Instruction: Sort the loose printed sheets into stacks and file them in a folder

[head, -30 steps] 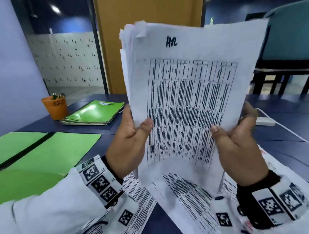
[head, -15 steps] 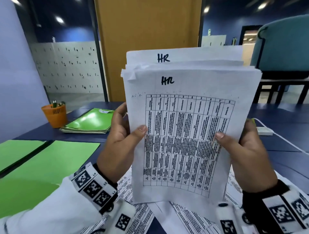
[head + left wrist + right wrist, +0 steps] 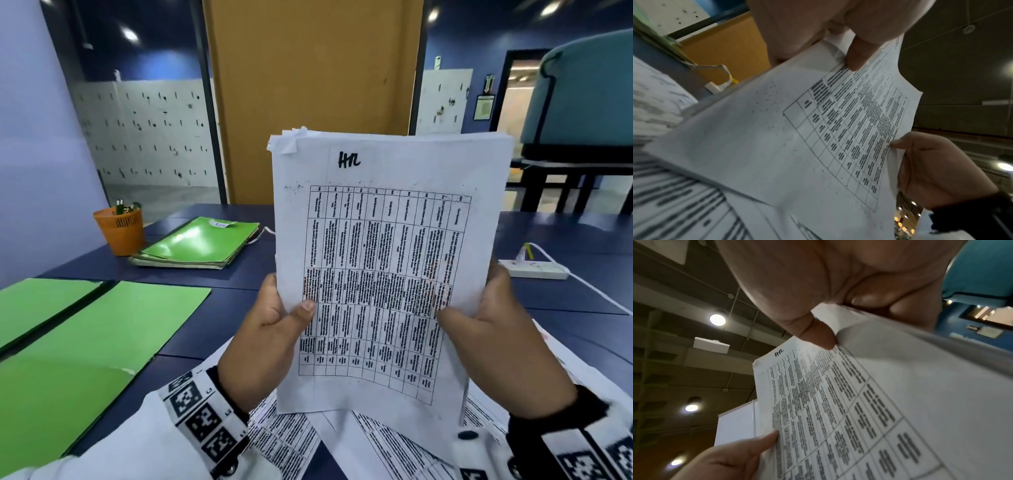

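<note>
I hold a stack of printed sheets (image 3: pixel 376 274) upright in front of me; its top sheet bears a table and the handwritten letters "HR". My left hand (image 3: pixel 270 329) grips the stack's left edge, thumb on the front. My right hand (image 3: pixel 493 329) grips the right edge the same way. The stack (image 3: pixel 818 138) fills the left wrist view, and the same stack (image 3: pixel 859 402) fills the right wrist view, with a thumb pressed on the print. More loose printed sheets (image 3: pixel 359 442) lie on the table beneath my hands. An open green folder (image 3: pixel 85 342) lies flat at the left.
A pile of shut green folders (image 3: pixel 202 243) sits at the back left beside an orange pen cup (image 3: pixel 120 229). A white power strip (image 3: pixel 534 269) with its cable lies at the right on the dark blue table (image 3: pixel 565 308). A teal chair (image 3: pixel 589 89) stands behind.
The stack has come down from high in front of me, and its uneven sheets, one poking up behind, now line up at the top. Both hands kept hold of its sides.
</note>
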### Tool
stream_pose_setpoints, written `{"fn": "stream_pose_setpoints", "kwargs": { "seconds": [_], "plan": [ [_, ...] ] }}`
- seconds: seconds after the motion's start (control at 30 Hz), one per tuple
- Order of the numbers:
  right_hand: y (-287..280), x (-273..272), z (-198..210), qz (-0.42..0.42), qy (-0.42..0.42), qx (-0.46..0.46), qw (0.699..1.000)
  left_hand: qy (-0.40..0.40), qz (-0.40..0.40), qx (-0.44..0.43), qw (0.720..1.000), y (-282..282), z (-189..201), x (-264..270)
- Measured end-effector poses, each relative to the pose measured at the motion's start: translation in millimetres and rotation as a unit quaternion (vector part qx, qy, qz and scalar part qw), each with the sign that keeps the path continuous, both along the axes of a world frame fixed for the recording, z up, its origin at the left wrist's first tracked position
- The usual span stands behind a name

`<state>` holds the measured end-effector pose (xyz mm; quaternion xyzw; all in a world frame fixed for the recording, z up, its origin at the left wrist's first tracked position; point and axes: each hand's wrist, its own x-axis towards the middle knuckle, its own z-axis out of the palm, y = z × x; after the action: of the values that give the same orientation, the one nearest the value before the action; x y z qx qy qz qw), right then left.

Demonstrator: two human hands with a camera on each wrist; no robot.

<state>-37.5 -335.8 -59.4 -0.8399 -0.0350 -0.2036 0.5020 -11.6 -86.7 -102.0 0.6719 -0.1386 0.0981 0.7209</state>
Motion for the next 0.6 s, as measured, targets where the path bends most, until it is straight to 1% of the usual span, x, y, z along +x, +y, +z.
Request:
{"fn": "stream_pose_setpoints", "kwargs": {
  "seconds": [0.07,0.13,0.27,0.37,0.47,0.6],
  "plan": [
    [1.9,0.6,-2.2,0.017,0.034,0.017,0.999,0.029,-0.001,-0.026,0.999,2.3,0.2,-0.3],
    [3.0,4.7,-8.2,0.032,0.052,0.032,0.998,0.048,-0.006,-0.039,0.998,3.5,-0.4,1.0],
    [9.2,12.9,-18.4,0.06,0.024,0.056,0.996,0.07,0.002,-0.051,0.996,6.4,-3.7,8.4],
    [13.2,14.3,-23.7,0.069,-0.003,0.053,0.996,0.051,0.023,-0.01,0.998,6.3,-8.3,8.3],
    [15.5,14.1,-25.8,0.063,-0.02,0.051,0.997,0.049,0.03,0.015,0.998,7.9,-8.3,6.6],
    [18.2,13.8,-27.6,0.071,-0.027,0.049,0.996,0.025,0.049,0.09,0.994,9.8,-3.6,6.6]
  ]
}}
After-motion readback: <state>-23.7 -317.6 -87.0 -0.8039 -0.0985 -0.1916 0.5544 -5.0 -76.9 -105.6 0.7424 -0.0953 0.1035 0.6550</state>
